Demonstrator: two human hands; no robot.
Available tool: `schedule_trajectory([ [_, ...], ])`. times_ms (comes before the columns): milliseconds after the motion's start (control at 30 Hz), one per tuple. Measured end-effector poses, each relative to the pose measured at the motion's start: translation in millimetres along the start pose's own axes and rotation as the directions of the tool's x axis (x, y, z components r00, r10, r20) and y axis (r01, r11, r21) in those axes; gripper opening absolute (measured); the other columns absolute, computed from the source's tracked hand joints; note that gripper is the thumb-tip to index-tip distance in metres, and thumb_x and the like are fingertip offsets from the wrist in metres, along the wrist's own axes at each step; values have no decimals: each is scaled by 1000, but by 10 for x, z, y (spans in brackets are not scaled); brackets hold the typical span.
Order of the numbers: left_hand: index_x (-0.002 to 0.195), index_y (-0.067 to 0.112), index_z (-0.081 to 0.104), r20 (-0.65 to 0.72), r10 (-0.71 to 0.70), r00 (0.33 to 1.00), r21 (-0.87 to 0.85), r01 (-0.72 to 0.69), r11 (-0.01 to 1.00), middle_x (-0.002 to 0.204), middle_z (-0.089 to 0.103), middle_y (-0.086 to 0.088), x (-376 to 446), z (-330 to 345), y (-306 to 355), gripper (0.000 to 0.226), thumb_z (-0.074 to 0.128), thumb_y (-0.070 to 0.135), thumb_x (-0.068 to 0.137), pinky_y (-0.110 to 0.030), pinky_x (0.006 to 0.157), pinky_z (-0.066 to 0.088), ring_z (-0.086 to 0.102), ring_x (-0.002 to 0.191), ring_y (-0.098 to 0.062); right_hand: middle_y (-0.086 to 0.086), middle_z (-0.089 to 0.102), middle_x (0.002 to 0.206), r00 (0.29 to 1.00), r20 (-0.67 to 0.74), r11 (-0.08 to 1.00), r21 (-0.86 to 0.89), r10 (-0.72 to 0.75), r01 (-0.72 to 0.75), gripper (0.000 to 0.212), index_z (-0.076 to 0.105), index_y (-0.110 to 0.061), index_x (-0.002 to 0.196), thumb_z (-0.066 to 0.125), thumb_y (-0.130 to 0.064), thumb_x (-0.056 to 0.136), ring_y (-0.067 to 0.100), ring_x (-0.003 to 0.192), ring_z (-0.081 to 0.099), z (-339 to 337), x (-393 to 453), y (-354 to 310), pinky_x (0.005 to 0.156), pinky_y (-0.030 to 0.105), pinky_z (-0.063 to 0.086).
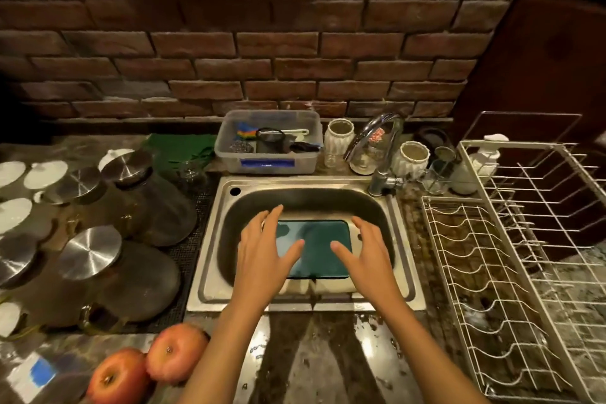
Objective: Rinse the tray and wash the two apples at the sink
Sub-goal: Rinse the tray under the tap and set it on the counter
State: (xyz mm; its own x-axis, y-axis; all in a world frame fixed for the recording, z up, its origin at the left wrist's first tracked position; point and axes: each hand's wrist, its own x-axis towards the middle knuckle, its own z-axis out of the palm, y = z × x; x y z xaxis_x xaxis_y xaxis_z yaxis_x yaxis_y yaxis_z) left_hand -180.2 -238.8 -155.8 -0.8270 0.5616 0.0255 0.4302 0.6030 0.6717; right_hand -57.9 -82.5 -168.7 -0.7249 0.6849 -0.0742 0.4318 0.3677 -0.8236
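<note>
A teal tray [319, 249] with a white rim lies flat in the basin of the steel sink [210, 246]. My left hand [265, 251] hovers over the tray's left edge, fingers spread, holding nothing. Over the right edge my right hand [367, 254] is spread the same way, also holding nothing. Whether either hand touches the tray I cannot tell. Two red apples sit on the wet counter at the lower left, one apple [177, 352] behind the other apple [118, 377], touching each other. The tap [380, 154] stands at the sink's back right; no water is seen running.
A white wire dish rack [511, 256] fills the counter on the right. Glass jars with steel lids [88, 256] lie left of the sink. Behind the sink sit a clear plastic box [269, 141] of utensils and small jars [341, 141]. A brick wall backs the counter.
</note>
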Motion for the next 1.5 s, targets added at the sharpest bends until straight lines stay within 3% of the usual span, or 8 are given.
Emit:
schedule_trajectory([
  [500,153,30,33,-40,75,996,218,-64,974,163,27,-3,104,272,-378,72,56,55,89,-41,119,25,22,151,-24,5,42,151,995,-84,997,48,57,-53,58,41,-13,148,61,-32,97,20,138,42,-111,510,206,110,29,34],
  [667,154,31,33,84,13,996,349,-41,936,164,27,-9,-124,699,-679,73,48,62,89,-48,119,28,26,151,-30,9,46,147,988,-100,993,36,117,-114,57,43,-11,147,60,-33,97,24,135,46,-149,739,377,113,41,39],
  [800,156,34,29,224,-65,973,450,-44,892,165,26,-8,-329,1014,-944,74,41,67,90,-51,119,29,26,152,-32,12,45,146,975,-137,985,1,174,-175,51,45,-9,145,57,-29,99,26,134,44,-228,921,499,106,31,33],
  [900,157,34,26,271,-112,956,496,-39,868,165,25,-8,-356,1147,-1034,74,36,67,92,-53,121,24,23,152,-33,13,43,150,963,-178,979,-5,201,-205,55,41,-9,148,55,-33,100,29,139,41,-281,1123,593,114,42,33],
  [1067,154,30,37,298,-116,948,537,-65,841,161,36,-9,-344,1258,-1072,72,42,65,91,-53,117,19,34,148,-35,17,51,141,929,-252,963,74,270,-260,56,43,-4,144,51,-36,99,34,130,50,-403,1527,783,111,47,40],
  [1267,153,30,40,286,-132,949,537,-45,842,159,40,-9,-342,1278,-1081,71,43,64,90,-53,118,21,35,147,-36,22,54,138,829,-304,874,294,470,-387,49,46,-2,139,38,-35,104,38,129,50,-515,2054,941,110,48,39],
  [1400,153,31,40,291,-132,948,543,-50,838,160,39,-8,-331,1304,-1104,72,42,64,89,-55,118,25,35,147,-36,14,56,111,778,-321,829,361,540,-427,49,59,-4,114,34,-45,103,29,107,55,-506,2340,1079,94,38,41],
  [1500,152,30,41,283,-129,950,545,-49,837,159,41,-7,-331,1310,-1109,71,42,64,89,-56,117,28,34,147,-36,24,60,120,770,-350,838,343,533,-424,57,60,7,118,34,-42,104,34,113,56,-492,2451,1049,93,40,42],
])
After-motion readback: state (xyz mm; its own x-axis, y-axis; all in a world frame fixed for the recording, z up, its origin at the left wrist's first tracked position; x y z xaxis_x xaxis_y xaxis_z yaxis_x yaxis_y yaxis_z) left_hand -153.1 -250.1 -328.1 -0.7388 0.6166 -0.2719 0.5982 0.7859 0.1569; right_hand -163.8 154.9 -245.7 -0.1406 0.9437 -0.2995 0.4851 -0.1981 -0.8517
